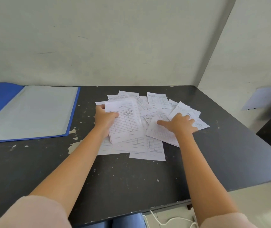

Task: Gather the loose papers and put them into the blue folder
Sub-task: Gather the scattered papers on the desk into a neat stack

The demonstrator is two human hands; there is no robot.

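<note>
Left hand [106, 118] pinches white printed form sheet [126, 125]; right hand [180, 123], at 3 o'clock, presses scattered white papers [148, 148] flat-fingered.

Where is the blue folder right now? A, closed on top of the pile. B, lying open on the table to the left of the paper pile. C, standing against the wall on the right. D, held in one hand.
B: the blue folder lies open and flat on the black table, to the left of the loose papers and apart from them.
</note>
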